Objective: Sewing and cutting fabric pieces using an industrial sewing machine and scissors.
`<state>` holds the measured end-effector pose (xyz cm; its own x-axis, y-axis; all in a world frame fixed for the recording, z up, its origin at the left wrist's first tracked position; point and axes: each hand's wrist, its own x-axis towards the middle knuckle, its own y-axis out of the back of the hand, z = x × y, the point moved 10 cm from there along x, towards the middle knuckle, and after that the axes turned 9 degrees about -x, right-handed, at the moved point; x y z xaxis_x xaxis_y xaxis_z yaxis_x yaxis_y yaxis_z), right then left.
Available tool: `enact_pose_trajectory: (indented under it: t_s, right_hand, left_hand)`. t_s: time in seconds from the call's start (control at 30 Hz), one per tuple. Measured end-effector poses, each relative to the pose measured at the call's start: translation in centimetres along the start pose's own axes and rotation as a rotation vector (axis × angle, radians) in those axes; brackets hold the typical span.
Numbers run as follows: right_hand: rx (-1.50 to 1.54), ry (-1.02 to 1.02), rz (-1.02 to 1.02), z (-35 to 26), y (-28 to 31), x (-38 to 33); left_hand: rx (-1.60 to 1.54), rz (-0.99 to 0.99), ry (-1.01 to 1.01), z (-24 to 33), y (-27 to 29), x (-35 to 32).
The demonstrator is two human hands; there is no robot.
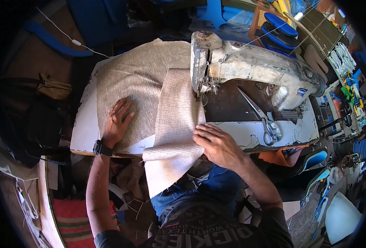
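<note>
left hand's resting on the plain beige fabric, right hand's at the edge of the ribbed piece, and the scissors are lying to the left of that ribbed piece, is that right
Not quite: the head view shows the scissors lying to the right of the ribbed piece, not the left. The left hand and right hand are as you say.

Dark T-shirt [191, 220] (pale lettering [213, 238] across it), blue jeans [221, 188], black wristwatch [102, 148].
</note>
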<state>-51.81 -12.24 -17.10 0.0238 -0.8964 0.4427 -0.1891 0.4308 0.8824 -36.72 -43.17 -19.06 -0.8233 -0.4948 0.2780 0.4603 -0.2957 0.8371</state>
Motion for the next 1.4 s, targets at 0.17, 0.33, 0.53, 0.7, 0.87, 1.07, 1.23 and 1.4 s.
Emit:
enact_pose_trajectory:
  t_s: [0.17,0.33,0.53,0.7,0.87,1.07,1.23,1.4]
  right_hand:
    - [-0.049,-0.046,-0.083,-0.1,-0.4,-1.2]
    - [-0.081,-0.077,-0.098,-0.3,-0.8,-1.3]
    - [-0.115,-0.042,-0.088,-1.1,-0.4,-0.3]
    - [-0.055,-0.037,-0.081,-0.6,0.3,-0.2]
    - [-0.051,-0.032,-0.062,-0.5,0.3,-0.3]
    - [-0.078,-0.066,0.038,-0.8,0.3,-1.0]
    - [-0.044,-0.077,0.025,-0.6,-0.3,-1.1]
    - [-0.027,-0.086,0.025,-0.3,-0.3,-0.7]
  left_hand:
    - [-0.054,-0.068,-0.06,-0.3,0.1,2.8]
    - [-0.099,-0.061,-0.093,-0.5,0.1,3.9]
    - [-0.093,-0.032,-0.01,-0.1,0.3,4.3]
    - [-0.198,0.147,-0.349,11.6,-1.1,3.5]
    - [-0.112,-0.135,-0.656,21.7,-8.3,2.7]
    - [-0.272,-0.249,-0.542,20.2,-9.6,3.3]
    - [-0.255,-0.249,-0.569,19.5,-10.0,3.4]
    - [-0.239,-0.205,-0.612,19.6,-9.8,3.8]
